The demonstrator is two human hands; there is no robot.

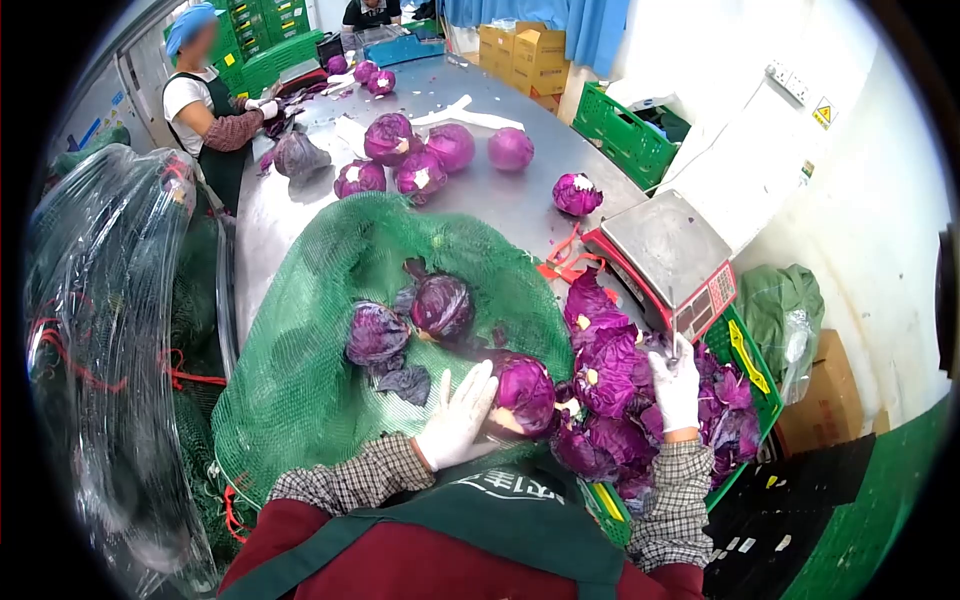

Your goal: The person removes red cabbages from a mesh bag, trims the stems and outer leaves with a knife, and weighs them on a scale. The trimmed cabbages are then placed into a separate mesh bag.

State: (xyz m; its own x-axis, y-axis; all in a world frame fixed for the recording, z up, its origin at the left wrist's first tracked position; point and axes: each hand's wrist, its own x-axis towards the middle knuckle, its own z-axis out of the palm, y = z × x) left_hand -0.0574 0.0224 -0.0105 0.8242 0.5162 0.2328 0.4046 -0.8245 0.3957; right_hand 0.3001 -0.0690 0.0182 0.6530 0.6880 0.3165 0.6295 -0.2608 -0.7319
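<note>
The left hand (457, 417), its grip apart, touches the cabbage (525, 393) at the near edge of the surface (540, 215). The right hand's (675, 390) grip is clamped on a thin tool (674, 318) over the crate (768, 402).

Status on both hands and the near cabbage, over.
Left hand open against near cabbage. Right hand gripping slim tool. Leaf pile crowds that cabbage's right side.
</note>
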